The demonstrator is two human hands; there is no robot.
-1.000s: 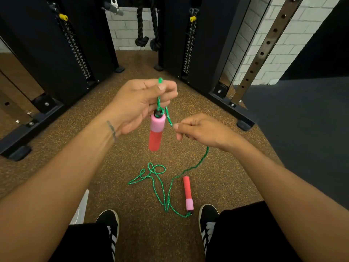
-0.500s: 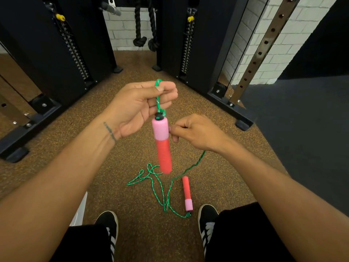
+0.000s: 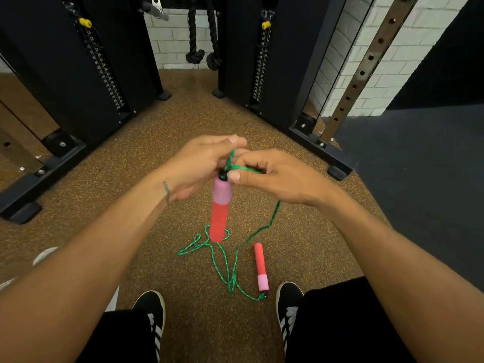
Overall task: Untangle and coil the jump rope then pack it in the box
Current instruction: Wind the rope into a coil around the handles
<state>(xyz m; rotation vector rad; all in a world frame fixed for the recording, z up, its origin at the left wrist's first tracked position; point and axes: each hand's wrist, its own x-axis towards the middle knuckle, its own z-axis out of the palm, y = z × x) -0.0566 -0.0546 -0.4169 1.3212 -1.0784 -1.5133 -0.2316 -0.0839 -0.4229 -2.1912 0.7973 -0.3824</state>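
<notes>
- The left hand (image 3: 199, 166) pinches the green rope (image 3: 230, 159) just above the top of one handle (image 3: 220, 205), so the handle hangs upright below it, clear of the floor (image 3: 157, 142); that likely keeps its weight off the knot being worked.
- The right hand (image 3: 275, 176) meets the left at the same spot, its thumb and fingers pressed together on a rope strand beside the handle's black cap, seemingly picking a loop loose there.
- From the right hand the rope drops to the floor, where it lies in loose loops and crossings between the shoes (image 3: 153, 307).
- The second handle (image 3: 260, 267) lies on the floor just beside the right shoe, untouched, with the rope's far end attached.
- Judged from this, untangling is in hand; coiling is not yet begun.
- I cannot make out a box for certain; a pale thing (image 3: 44, 255) shows partly behind the left forearm.
</notes>
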